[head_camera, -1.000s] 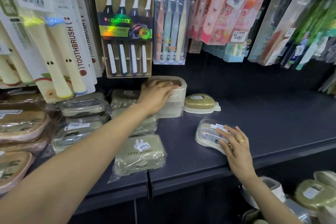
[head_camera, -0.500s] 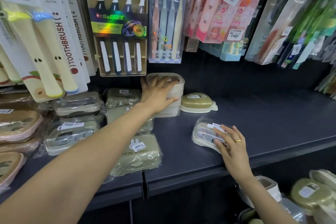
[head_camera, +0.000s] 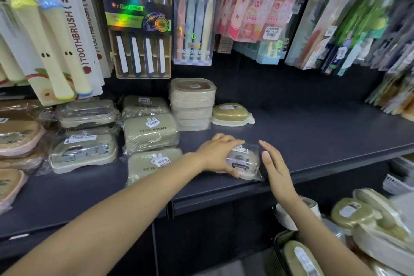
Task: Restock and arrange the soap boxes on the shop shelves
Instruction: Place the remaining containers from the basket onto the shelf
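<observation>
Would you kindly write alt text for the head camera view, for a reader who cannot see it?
A person's left hand grips a plastic-wrapped soap box near the front of a dark shop shelf, while the right hand hovers open beside it. More wrapped soap boxes sit to the left, below hanging toothbrush packs.

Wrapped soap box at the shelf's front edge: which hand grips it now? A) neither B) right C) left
C: the left hand curls round the wrapped soap box, while the right hand is beside it with straight fingers.
</observation>
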